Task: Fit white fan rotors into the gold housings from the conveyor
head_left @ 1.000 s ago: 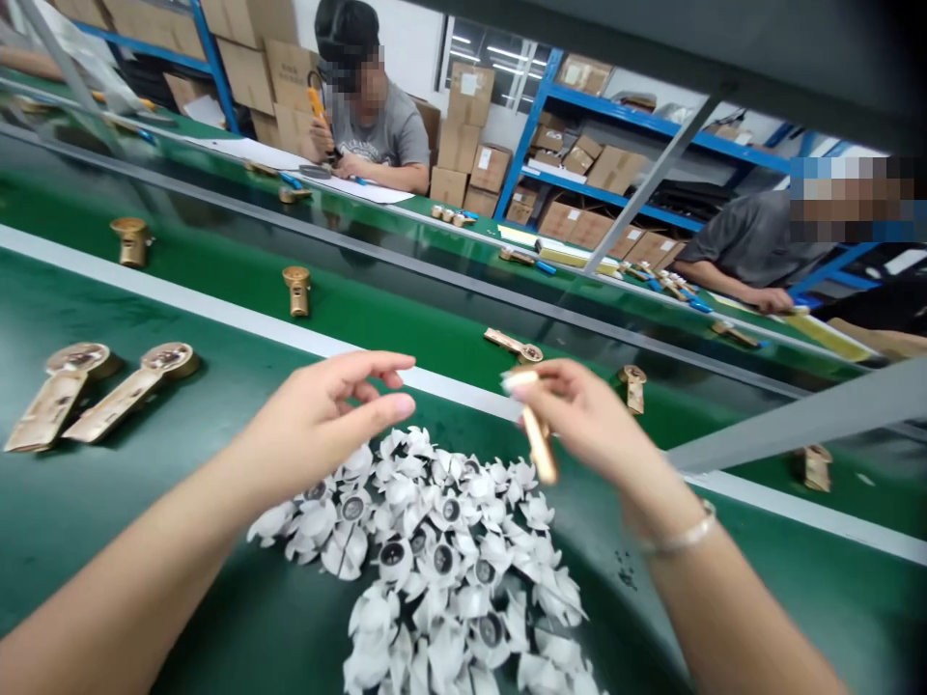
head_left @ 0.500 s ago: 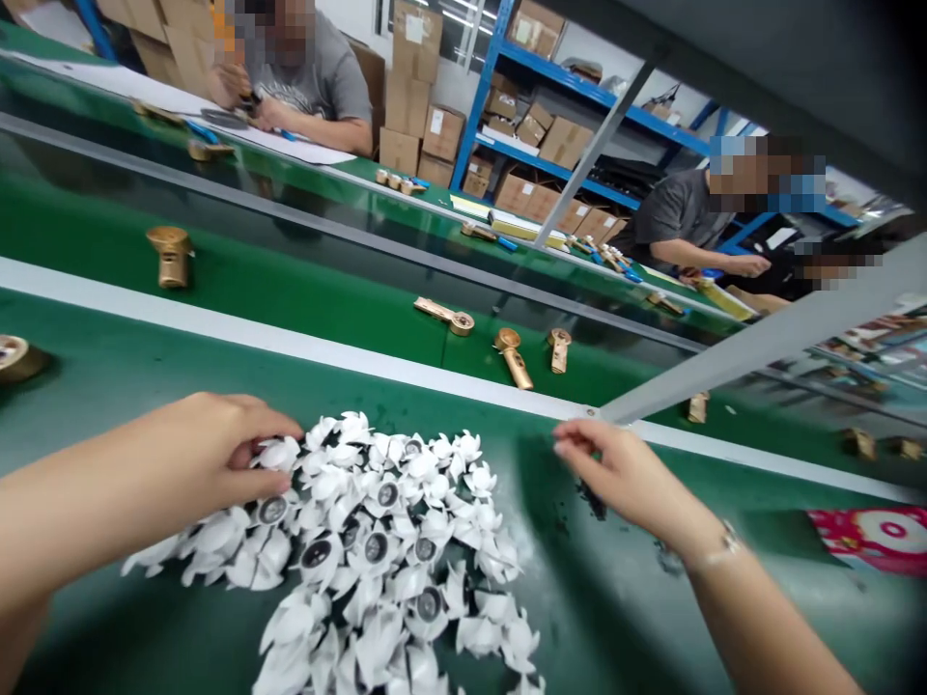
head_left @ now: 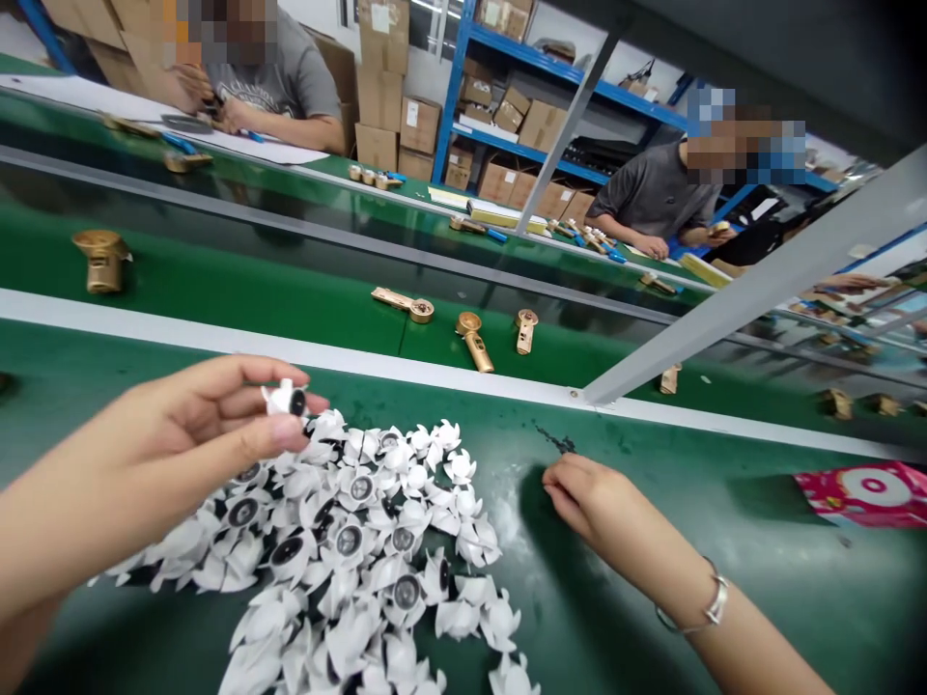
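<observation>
My left hand (head_left: 210, 415) pinches a small white fan blade (head_left: 284, 398) with a black hub between thumb and fingers, just above the left edge of the heap. That heap of white fan blades (head_left: 362, 541) spreads over the green table, several with their dark round hubs facing up. To the right of it, my right hand (head_left: 590, 497) is closed with its fingers curled down at the tabletop. Whatever its fingertips hold, if anything, is hidden. Small black bits (head_left: 561, 442) lie just beyond those fingers.
Gold handheld fan bodies (head_left: 474, 340) lie on the green belt (head_left: 325, 309) behind a white rail (head_left: 217, 333). A grey post (head_left: 695, 319) slants up at the right. A pink packet (head_left: 865, 492) lies far right. Two people sit across the line, before shelves and cartons.
My left hand has lifted a fan blade off the heap. My right hand has moved slightly down and its fingers have closed. The whole view has shifted a little.
</observation>
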The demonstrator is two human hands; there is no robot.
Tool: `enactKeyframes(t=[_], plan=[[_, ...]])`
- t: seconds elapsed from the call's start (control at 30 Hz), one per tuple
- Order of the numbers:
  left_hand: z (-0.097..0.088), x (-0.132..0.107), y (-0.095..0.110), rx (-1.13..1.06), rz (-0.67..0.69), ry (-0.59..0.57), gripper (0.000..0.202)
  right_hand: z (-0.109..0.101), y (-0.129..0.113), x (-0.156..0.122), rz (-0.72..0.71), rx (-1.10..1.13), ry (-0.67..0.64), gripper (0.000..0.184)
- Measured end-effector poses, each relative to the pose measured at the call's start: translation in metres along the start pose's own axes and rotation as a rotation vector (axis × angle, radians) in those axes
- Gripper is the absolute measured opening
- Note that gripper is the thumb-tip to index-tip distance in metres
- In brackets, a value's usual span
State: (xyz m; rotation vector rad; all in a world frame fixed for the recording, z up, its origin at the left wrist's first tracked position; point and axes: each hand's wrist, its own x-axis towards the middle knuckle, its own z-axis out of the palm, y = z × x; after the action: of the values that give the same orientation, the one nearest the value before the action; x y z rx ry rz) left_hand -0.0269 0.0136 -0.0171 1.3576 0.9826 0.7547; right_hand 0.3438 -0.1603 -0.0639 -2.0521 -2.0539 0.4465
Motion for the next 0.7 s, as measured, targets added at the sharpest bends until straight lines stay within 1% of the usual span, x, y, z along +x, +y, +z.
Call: enactKeyframes(t=[0.07, 0.13, 0.17, 0.23, 0.33, 0.4, 0.43, 0.47, 0.53, 0.7], plan=[[0.012, -0.004, 0.0, -0.005, -0.015, -0.047, 0.031, -0.005, -0.007, 0.009, -0.013, 0.004, 0.012, 0.021], [0.021, -0.008, -0.002, -0.142, -0.036, -0.133, 0.03, -0.01, -0.024, 0.021, -0.037, 0.044, 0.031, 0.019], [0.024, -0.01, -0.004, -0.224, -0.044, -0.173, 0.031, -0.012, -0.037, 0.028, -0.054, 0.076, 0.045, 0.018], [0.029, -0.012, -0.009, -0.348, -0.059, -0.238, 0.033, -0.015, -0.071, 0.042, -0.099, 0.162, 0.083, 0.017], [0.035, -0.015, -0.017, -0.473, -0.097, -0.329, 0.04, -0.017, -0.129, 0.06, -0.223, 0.445, 0.148, 0.013], [0.038, -0.015, -0.018, -0.548, -0.118, -0.364, 0.044, -0.018, -0.159, 0.069, -0.311, 0.628, 0.151, 0.012], [0.039, -0.015, -0.018, -0.58, -0.12, -0.37, 0.044, -0.017, -0.168, 0.072, -0.342, 0.675, 0.146, 0.012], [0.04, -0.015, -0.017, -0.611, -0.119, -0.367, 0.043, -0.016, -0.175, 0.074, -0.358, 0.682, 0.141, 0.012], [0.04, -0.015, -0.016, -0.662, -0.114, -0.374, 0.041, -0.014, -0.179, 0.078, -0.369, 0.664, 0.145, 0.013], [0.039, -0.014, -0.017, -0.718, -0.129, -0.4, 0.04, -0.006, -0.174, 0.08, -0.332, 0.613, 0.208, 0.011]])
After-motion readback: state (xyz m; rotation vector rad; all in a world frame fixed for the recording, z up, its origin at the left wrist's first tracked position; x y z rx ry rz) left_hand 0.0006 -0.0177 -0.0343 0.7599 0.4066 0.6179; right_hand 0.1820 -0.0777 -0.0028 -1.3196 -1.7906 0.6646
